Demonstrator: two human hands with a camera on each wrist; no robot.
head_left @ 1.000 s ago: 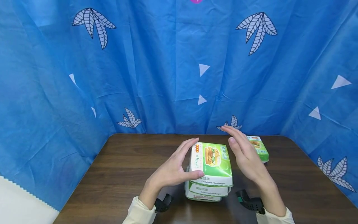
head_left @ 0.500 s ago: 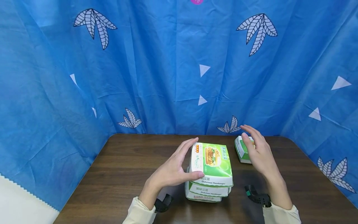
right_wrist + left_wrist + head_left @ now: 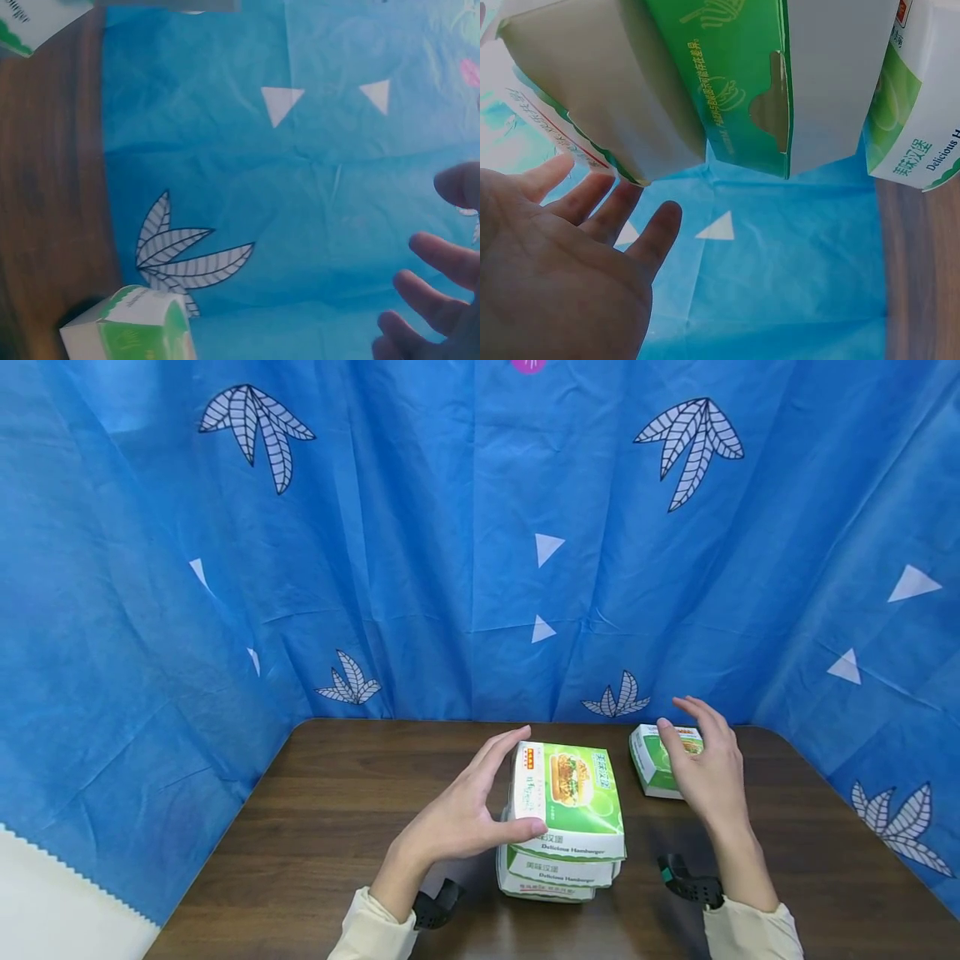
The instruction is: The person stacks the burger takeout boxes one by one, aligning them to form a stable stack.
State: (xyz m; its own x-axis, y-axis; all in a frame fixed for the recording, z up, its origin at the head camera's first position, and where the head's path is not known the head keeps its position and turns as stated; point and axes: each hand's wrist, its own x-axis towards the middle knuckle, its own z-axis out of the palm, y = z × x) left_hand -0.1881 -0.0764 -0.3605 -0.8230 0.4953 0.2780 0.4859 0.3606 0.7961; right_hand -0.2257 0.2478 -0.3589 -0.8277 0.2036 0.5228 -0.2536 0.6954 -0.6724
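Observation:
Hamburger boxes, printed green and white, stand in an uneven stack [image 3: 573, 806] near the middle of the table. My left hand [image 3: 453, 817] is at the left side of the stack, its fingertips by the top box's far left corner and its thumb overlapping the near edge. In the left wrist view those fingers are spread and fairly straight beside the uppermost box [image 3: 604, 82]. My right hand [image 3: 708, 777], fingers apart and holding nothing, hovers by a separate hamburger box [image 3: 651, 764] at the back right. That hand partly hides this box in the head view.
The dark wooden table [image 3: 337, 793] carries the boxes. A blue curtain [image 3: 420, 543] with leaf and triangle prints hangs behind and around it. Each wrist wears a black strap.
My right hand has moved rightward from beside the stack to the single box at the back right. My left hand and the stacked boxes stay practically in place.

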